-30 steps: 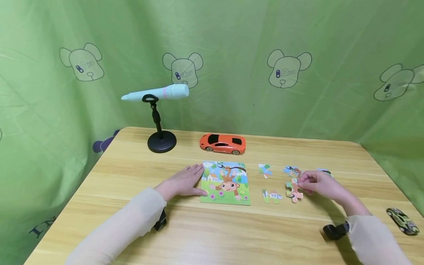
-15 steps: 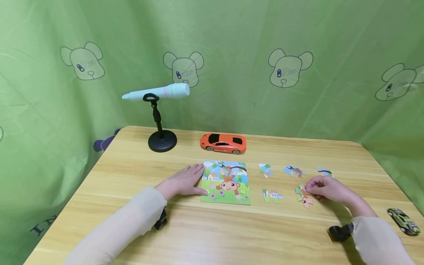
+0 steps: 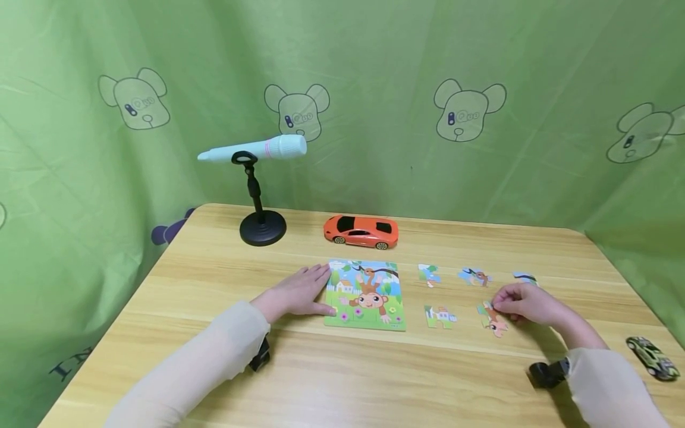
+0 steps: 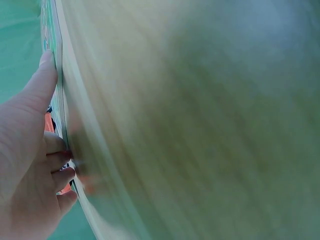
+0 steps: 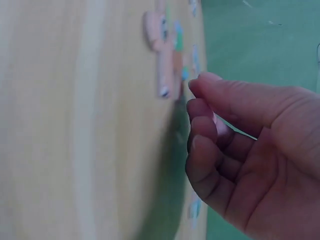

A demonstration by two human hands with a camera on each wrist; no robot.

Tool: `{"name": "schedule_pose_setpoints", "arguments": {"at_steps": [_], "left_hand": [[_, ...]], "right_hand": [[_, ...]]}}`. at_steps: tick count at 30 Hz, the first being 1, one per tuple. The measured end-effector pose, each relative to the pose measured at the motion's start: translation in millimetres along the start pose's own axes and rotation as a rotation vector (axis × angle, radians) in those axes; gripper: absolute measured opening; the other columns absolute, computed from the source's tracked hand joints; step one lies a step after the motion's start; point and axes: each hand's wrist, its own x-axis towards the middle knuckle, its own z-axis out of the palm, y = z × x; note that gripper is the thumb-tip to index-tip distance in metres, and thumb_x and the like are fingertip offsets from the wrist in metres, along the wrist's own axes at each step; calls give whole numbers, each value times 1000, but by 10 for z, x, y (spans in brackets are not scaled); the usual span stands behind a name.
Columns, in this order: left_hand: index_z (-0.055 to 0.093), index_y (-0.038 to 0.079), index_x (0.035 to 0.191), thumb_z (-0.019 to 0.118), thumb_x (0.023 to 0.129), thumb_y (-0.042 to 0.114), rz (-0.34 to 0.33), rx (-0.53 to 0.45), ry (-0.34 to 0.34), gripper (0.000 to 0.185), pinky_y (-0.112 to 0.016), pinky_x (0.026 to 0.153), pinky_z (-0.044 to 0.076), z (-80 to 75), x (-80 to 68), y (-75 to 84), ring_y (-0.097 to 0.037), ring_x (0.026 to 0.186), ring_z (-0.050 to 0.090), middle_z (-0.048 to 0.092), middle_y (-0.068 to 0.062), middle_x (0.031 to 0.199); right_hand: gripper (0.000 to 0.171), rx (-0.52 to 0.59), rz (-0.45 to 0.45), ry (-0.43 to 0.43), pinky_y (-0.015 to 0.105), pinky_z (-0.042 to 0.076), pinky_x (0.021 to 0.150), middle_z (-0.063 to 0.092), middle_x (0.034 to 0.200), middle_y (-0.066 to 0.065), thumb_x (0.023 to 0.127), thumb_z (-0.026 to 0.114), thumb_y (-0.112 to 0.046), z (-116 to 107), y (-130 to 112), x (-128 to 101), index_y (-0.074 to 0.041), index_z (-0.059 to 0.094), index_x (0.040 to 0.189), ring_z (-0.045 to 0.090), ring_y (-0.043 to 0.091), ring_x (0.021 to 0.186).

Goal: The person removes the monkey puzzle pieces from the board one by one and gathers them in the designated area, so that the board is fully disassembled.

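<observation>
Piece [image 3: 493,318] lies flat on the table [image 3: 374,374], right of the puzzle board [image 3: 365,295] and just in front of three loose pieces: one at the back left [image 3: 429,274], one at the back centre [image 3: 474,276], one at the back right [image 3: 524,277]. A fourth loose piece [image 3: 440,315] sits between it and the board.

Right hand [image 3: 527,304] has its fingers curled, thumb and forefinger at the piece's upper right edge. The right wrist view is blurred; contact appears to be a light pinch on the rim, though a gap cannot be ruled out.

Left hand [image 3: 297,293] lies flat with straight fingers, pressing against the board's left edge; the left wrist view confirms the thumb [image 4: 42,80] along that edge.

Handling judgement: the piece looks thin, flat and light, probably card or thin wood, stiff enough to lift by one edge. Its tabs look like the weak points. Lying flush on a smooth top, it offers little to grip; best taken at the rim, after tilting or sliding it.

Also present: orange car [image 3: 361,232], pen on stand [image 3: 251,150], small green car [image 3: 651,357].
</observation>
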Motion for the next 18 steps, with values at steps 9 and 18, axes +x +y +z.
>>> {"name": "schedule_pose_setpoints", "arguments": {"at_steps": [9, 18], "left_hand": [[16, 3, 147, 46, 83, 65, -8, 2, -9, 94, -37, 111, 10, -7, -9, 4, -25, 138, 9, 10, -11, 152], [17, 2, 146, 47, 83, 64, 0, -10, 0, 93, -38, 111, 10, -16, -10, 13, -26, 138, 11, 12, -12, 152]], "right_hand": [[20, -32, -58, 56, 29, 44, 47, 53, 72, 12, 91, 59, -14, 74, -397, 171, 5, 59, 96, 47, 18, 55], [17, -91, -149, 53, 26, 47, 58, 56, 81, 5, 88, 63, -13, 361, -796, 498, 0, 62, 99, 51, 19, 70]]}}
